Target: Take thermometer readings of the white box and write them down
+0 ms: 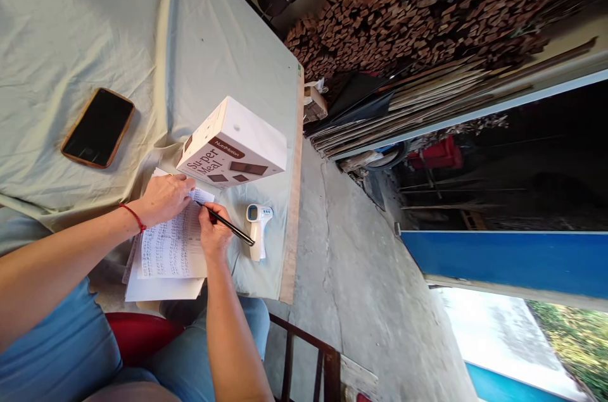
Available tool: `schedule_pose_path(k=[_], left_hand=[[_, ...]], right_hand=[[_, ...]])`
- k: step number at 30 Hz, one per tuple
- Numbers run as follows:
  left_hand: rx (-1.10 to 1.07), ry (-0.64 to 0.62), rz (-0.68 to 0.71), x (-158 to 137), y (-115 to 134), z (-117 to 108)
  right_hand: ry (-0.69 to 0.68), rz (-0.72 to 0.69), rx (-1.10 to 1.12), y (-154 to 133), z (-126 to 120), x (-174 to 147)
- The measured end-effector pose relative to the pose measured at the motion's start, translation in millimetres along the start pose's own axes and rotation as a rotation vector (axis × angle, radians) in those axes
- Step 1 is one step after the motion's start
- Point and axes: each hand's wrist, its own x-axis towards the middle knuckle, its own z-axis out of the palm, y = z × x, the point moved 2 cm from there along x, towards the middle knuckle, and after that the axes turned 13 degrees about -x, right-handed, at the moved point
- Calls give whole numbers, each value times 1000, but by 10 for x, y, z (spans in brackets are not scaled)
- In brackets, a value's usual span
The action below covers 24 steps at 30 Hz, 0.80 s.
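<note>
My right hand [215, 231] is closed around a black pen [232, 228], its tip down near the upper part of a sheet of paper [166, 249] covered in handwriting. Across the top of that sheet lies my left hand [166, 198], palm down with its fingers stretched toward the pen tip; a red cord circles the wrist. Further white sheets [164, 290] stick out beneath the written one. Just beyond my hands stands a white box [256, 136] with brown print. A white infrared thermometer [258, 231] lies to the right of the pen.
A smartphone [98, 128] in an orange-brown case rests on the pale tablecloth [228, 28] at left. The table's edge [292, 199] runs down the right side, above a concrete floor [351, 263]. Stacked firewood [380, 16] lines the wall. A dark frame [304, 342] stands at lower right.
</note>
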Motion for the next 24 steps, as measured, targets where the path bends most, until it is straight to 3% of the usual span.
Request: schedule_pose_path(k=[11,24], left_hand=[[-21,34,20,3,-16,10],[19,-34,-15,-20,27,-31]], right_hand=[[9,3,-12,27,9,4],[12,3,14,37,8,-5]])
